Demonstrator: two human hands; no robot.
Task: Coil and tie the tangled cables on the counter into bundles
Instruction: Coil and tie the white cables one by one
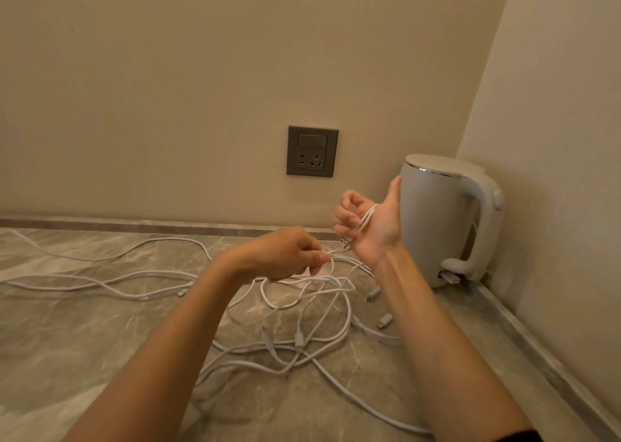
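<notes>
The right grip (pixel 366 226) is raised near the kettle (pixel 437 223), curled round a few white loops (pixel 368 217). The left grip (pixel 285 253) pinches a strand (pixel 331 256) just below it; the other cables (pixel 322 310) sprawl tangled on the desk (pixel 84 347).

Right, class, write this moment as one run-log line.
stage: coiling under way | right hand: grips white cable loops | left hand: pinches strand | other cables: tangled on counter
</notes>
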